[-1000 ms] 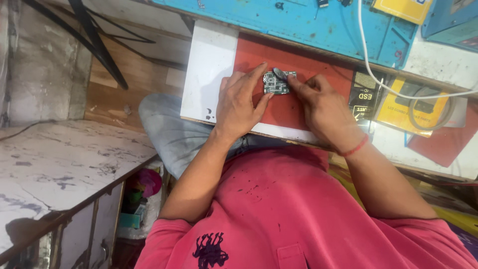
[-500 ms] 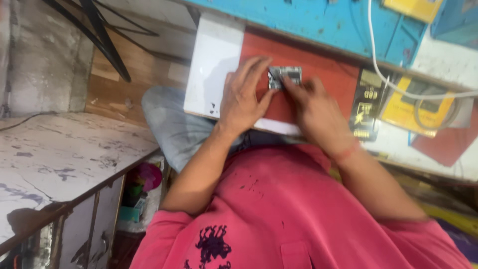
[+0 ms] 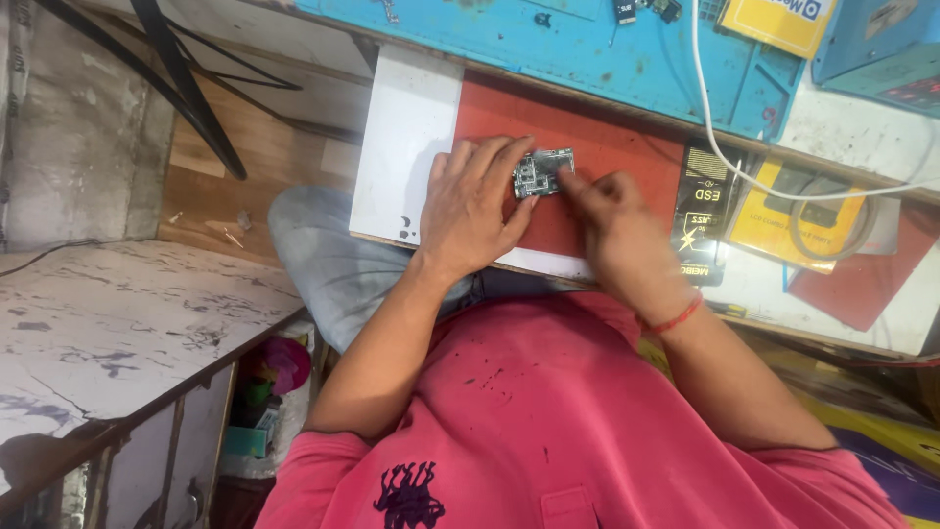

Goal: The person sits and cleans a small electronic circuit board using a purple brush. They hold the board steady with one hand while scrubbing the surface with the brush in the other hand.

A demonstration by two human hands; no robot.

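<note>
A small grey-green circuit board (image 3: 541,172) lies on a red mat (image 3: 607,147) on the workbench. My left hand (image 3: 473,211) rests on the mat with its fingers pressing the board's left edge, pinning it down. My right hand (image 3: 612,220) has its fingers pinched together at the board's right edge; whether a tool is between them is hidden. A red thread band circles my right wrist (image 3: 676,318).
A white board (image 3: 406,137) lies under the mat's left side. A blue work mat (image 3: 587,44) lies behind, crossed by a white cable (image 3: 744,176). A black packet (image 3: 703,211) and a yellow packet (image 3: 783,211) sit right. A marble-topped table (image 3: 108,333) stands left.
The view has shifted slightly. My right hand has moved its pinched fingertips along the board's right edge; my left hand stays pressed on the board.
</note>
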